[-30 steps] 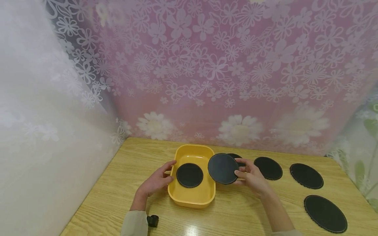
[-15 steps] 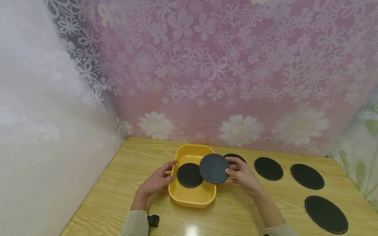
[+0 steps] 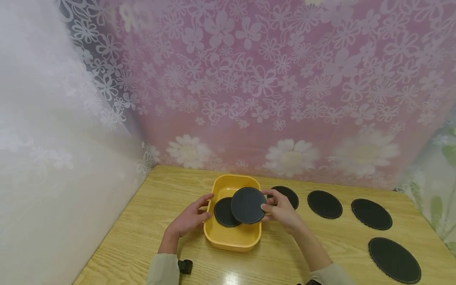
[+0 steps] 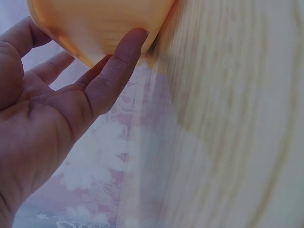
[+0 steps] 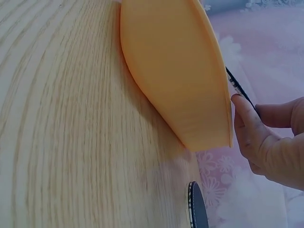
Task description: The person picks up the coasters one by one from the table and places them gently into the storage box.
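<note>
Head view, lower centre: the right hand [image 3: 281, 213] pinches a black disc [image 3: 248, 205] over the yellow tub [image 3: 233, 238]; the relaxed left hand [image 3: 190, 217] touches the tub. Another disc [image 3: 222, 213] lies inside; four discs [image 3: 325, 204] are left, lower right.

A pink flower-patterned sheet [image 3: 256, 91] hangs behind the wood-grain table [image 3: 278, 253].

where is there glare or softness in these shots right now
Head view: bright glare on the table near the bottom edge, plus a small highlight inside the yellow tray; left wrist view: left hand dim, wood grain hazy; right wrist view: flowered cloth soft.
</note>
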Demonstrator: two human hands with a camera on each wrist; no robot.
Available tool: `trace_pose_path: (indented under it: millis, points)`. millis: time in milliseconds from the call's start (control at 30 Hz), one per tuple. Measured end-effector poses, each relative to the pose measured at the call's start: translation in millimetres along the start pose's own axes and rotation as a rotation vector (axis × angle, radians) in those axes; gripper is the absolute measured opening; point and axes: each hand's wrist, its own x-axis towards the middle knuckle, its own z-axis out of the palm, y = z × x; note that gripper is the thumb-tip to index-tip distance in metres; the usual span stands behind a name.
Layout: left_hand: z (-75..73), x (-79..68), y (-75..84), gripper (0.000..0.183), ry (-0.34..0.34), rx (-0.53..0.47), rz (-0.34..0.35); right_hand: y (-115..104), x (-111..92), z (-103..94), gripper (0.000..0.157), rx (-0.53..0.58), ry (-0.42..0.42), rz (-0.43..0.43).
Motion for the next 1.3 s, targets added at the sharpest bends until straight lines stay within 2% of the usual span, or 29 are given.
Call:
trace_pose_path:
  millis: [300, 533, 800, 1133, 1300]
  points:
    - [0.0, -0.2, 0.6, 0.066, -0.003, -0.009, 0.004, -7, 8, 16.1, 0.045, -0.108, 0.039, 0.005]
    - [-2.1, -3.1, -2.5, 0.066, 0.016, 0.007, -0.001, -8, 20, 38.1, 0.044, -0.180, 0.040, -0.017]
    - [-2.4, -0.7, -2.8, 0.065, 0.016, 0.021, 0.018, -11, 30, 59.1, 0.041, -0.369, 0.078, -0.079]
    - [-1.4, 1.1, -2.2, 0.065, 0.020, 0.027, 0.011, -6, 49, 65.9, 0.038, -0.552, 0.078, -0.084]
    - [-0.7, 0.4, -0.4, 0.065, 0.025, 0.036, 0.006, -5, 52, 66.9, 0.036, -0.617, 0.080, -0.071]
